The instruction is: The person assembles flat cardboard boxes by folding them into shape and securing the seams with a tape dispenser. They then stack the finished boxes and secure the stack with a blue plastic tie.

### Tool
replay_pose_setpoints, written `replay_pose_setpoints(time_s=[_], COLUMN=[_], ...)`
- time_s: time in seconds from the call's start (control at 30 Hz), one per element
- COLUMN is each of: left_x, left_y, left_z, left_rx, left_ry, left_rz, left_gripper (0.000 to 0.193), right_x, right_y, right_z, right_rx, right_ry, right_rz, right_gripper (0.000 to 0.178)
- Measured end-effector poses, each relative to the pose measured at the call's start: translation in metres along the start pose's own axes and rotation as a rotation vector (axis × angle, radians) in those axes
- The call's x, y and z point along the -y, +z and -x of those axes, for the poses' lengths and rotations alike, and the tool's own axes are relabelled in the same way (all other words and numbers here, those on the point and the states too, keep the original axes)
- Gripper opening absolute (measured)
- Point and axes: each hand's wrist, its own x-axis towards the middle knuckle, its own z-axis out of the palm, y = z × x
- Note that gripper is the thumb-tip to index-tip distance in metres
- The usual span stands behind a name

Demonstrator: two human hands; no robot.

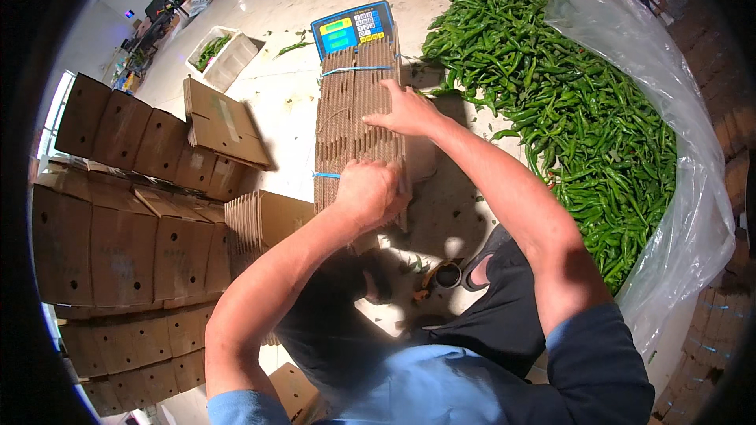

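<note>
A bundle of flattened cardboard boxes (339,114) stands on edge in front of me, its corrugated edges facing up. One blue strap (354,69) crosses its far end and a second blue strap (326,175) its near end. My left hand (370,191) is closed in a fist over the near end, where the near strap runs in under the fingers. On the bundle's right side lies my right hand (409,110), thumb and fingers spread apart. Just beyond the far end is a blue digital scale display (354,27) with a keypad.
A large heap of green chillies (567,126) covers the floor at right, edged by clear plastic sheeting (685,157). Cardboard boxes (122,252) are stacked at left, with a flat carton (228,122) leaning there. A white crate (223,59) holds some greens. A tape roll (447,275) lies between my feet.
</note>
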Motion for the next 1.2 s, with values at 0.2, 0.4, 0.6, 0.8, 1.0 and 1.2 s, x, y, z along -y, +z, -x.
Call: replay_pose_setpoints(time_s=[0.2,0.4,0.6,0.8,1.0,1.2], left_x=[-0.003,-0.008,-0.011,-0.014,-0.004,0.034], left_y=[-0.002,-0.009,0.002,0.007,-0.010,-0.036], left_z=[0.015,0.026,0.015,0.018,0.052,0.062], left_rx=[0.125,0.142,0.040,0.076,0.244,0.281], left_ry=[-0.080,-0.120,-0.170,0.006,0.101,0.038], left_rz=[0.052,0.058,0.018,-0.102,-0.117,-0.124], left_gripper=[0.034,0.037,0.029,0.016,0.045,0.039], right_x=[0.009,0.012,0.023,0.031,0.026,0.028], right_y=[0.002,0.004,0.004,0.007,0.008,0.012], right_z=[-0.002,0.002,0.003,0.007,0.004,-0.001], right_rx=[0.036,-0.033,0.073,0.069,0.050,0.059], right_ry=[0.057,0.060,0.121,0.147,0.129,0.145], right_rz=[-0.019,0.012,0.009,0.016,0.059,0.049], right_gripper=[0.101,0.098,0.095,0.092,0.092,0.092])
